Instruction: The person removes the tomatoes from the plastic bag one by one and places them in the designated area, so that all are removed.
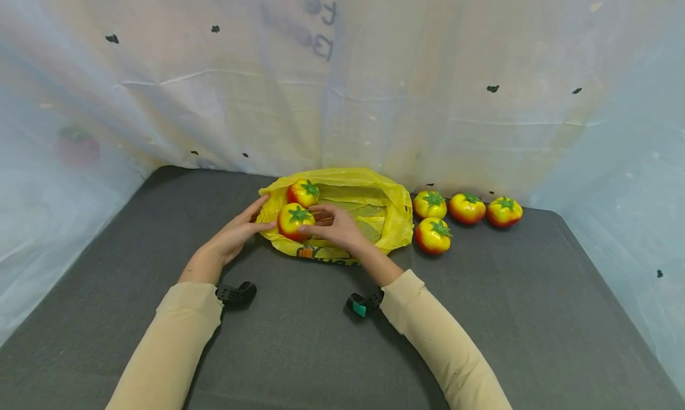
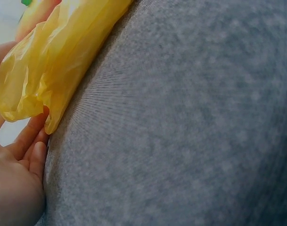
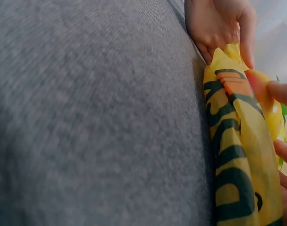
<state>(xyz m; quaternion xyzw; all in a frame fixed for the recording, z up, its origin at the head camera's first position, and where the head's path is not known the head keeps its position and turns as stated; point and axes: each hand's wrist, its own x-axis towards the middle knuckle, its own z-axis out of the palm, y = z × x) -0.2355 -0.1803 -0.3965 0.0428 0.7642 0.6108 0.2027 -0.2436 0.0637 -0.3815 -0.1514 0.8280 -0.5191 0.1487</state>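
Beige cloth sleeves [image 1: 167, 341] occupied lower frame; right hand [image 1: 341, 227] pinched round red-yellow tomato [image 1: 291, 221], left hand [image 1: 232, 235] wisely gripped yellow plastic bag [image 1: 398, 220].

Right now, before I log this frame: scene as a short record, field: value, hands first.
left hand: holds the left edge of the yellow bag
right hand: grips the front tomato
front tomato position: left end of the bag's open mouth
back tomato: inside the bag, left end, behind the front tomato
loose tomatoes: four, right of the bag; three in a back row, one in front
surface: dark grey table
backdrop: pale sheet
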